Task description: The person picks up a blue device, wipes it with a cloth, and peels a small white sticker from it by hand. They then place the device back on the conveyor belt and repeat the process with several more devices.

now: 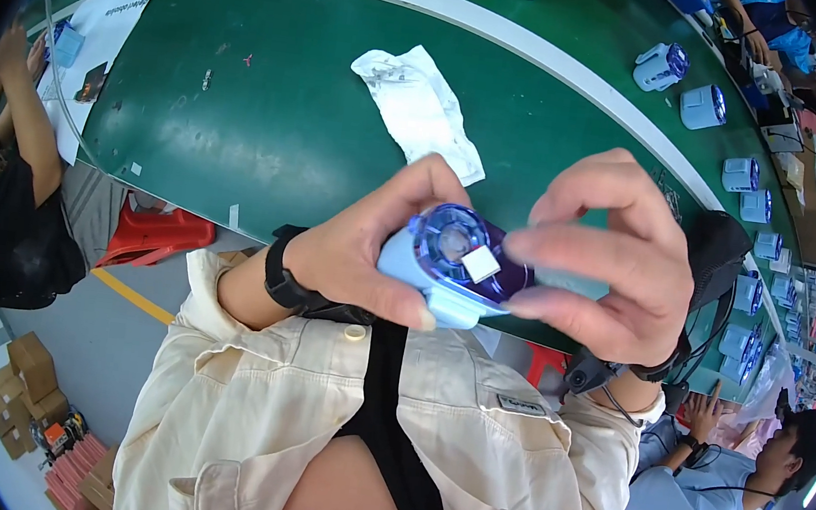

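Note:
My left hand (364,245) grips a small light-blue device (447,265) with a round translucent purple face, held up close over the green table's near edge. A small white square sticker (480,262) lies on that purple face. My right hand (614,253) curls around the device's right side, its fingertips touching the face beside the sticker. Both wrists wear dark bands. A crumpled white cloth (420,105) lies on the table just beyond my hands.
The green table (242,125) has a white curved rail at its far side. Several similar light-blue devices (704,105) line the belt at right. One person sits at left (4,179), another at lower right (714,481). Cardboard boxes (27,378) stand on the floor.

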The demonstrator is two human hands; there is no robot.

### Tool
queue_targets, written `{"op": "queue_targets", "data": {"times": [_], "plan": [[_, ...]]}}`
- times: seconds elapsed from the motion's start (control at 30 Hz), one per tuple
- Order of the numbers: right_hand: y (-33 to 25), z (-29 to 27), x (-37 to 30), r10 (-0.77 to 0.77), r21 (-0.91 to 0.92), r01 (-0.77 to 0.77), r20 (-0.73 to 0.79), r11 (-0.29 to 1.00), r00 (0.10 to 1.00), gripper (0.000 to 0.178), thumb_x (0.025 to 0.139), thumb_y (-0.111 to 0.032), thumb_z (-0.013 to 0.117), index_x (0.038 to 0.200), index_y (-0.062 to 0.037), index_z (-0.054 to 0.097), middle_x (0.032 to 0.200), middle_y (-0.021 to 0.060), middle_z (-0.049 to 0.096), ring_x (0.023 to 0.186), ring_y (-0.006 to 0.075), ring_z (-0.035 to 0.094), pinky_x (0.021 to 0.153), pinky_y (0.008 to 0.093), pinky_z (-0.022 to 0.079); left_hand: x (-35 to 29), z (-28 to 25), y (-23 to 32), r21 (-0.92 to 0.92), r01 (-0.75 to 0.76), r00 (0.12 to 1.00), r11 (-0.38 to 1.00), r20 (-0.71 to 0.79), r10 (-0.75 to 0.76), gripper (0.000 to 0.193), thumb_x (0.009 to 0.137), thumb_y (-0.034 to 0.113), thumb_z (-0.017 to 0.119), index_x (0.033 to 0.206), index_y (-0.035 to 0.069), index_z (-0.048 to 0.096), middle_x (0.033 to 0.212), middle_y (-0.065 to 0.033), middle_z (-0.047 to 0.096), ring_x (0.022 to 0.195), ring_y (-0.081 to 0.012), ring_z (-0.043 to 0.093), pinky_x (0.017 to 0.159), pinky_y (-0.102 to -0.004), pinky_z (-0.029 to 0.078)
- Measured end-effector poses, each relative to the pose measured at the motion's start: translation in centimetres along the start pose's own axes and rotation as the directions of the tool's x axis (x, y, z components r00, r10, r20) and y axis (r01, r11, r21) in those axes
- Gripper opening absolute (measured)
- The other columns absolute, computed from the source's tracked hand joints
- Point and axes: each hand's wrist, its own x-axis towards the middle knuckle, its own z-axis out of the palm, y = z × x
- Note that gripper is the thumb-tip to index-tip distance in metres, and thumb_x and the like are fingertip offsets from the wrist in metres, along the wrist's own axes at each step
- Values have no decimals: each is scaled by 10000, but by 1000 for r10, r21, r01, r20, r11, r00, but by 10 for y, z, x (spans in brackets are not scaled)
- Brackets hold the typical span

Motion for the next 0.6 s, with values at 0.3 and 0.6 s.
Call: {"op": "queue_targets", "data": {"times": [0.3, 0.6], "plan": [[-8, 13, -6, 266, 277, -245, -40, 929, 963, 150, 757, -45, 750, 894, 5, 712, 866, 105, 599, 761, 168, 551, 666, 269, 416, 6, 8, 1, -48, 92, 992, 995, 91, -87, 579, 873, 407, 679, 1235, -12, 508, 1136, -62, 565, 1031, -121, 526, 886, -268, 407], [-9, 34, -18, 593, 732, -376, -47, 567, 804, 114, 770, -7, 733, 879, 15, 706, 842, 102, 600, 745, 157, 549, 663, 259, 425, 3, 10, 2, -2, 105, 989, 994, 109, -104, 572, 915, 462, 571, 1225, -15, 513, 1100, -73, 576, 1005, -130, 534, 854, -262, 410]]}}
